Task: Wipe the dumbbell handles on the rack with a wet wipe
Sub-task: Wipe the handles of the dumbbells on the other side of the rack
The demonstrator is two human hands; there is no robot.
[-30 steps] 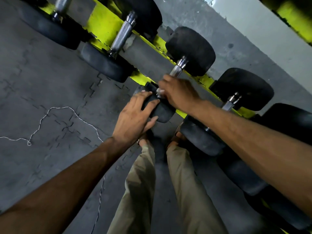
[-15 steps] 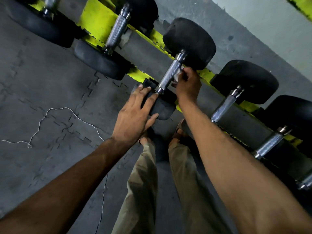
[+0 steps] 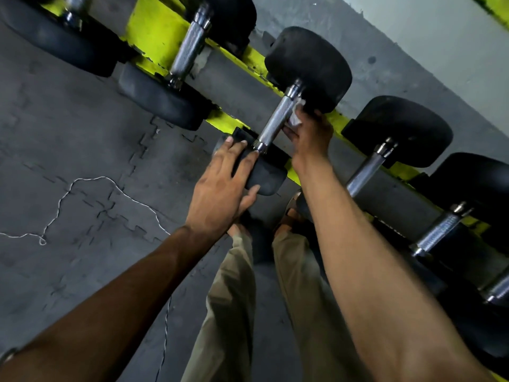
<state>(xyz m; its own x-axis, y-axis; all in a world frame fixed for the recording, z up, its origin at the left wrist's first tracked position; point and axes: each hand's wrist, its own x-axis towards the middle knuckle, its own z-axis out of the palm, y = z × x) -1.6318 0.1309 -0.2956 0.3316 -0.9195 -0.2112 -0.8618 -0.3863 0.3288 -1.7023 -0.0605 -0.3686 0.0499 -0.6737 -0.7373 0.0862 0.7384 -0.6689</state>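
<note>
Knurled steel runs between two black rubber heads: this is the handle [image 3: 275, 121] of the dumbbell in front of you, lying across the yellow rack [image 3: 162, 31] with its far head [image 3: 309, 67] toward the wall and its near head [image 3: 259, 172] toward your legs. Your right hand [image 3: 309, 133] is at the far end of that handle, on its right side, fingers curled around a crumpled white wipe [image 3: 296, 117] and pressing it against the metal just below the far head. Your left hand [image 3: 220, 188] lies flat on the near head, fingers spread and draped over its top edge, thumb against its lower side.

More dumbbells sit on the rack on both sides. The one to your left [image 3: 187, 51] shows a bare steel handle, and so do the ones to your right [image 3: 366, 172]; your right forearm crosses in front of the nearest of those. Grey rubber floor tiles [image 3: 68, 133] fill the left side, with a thin white cord [image 3: 63, 197] lying loose across them. Your khaki trouser legs [image 3: 234, 299] stand just below the dumbbell.
</note>
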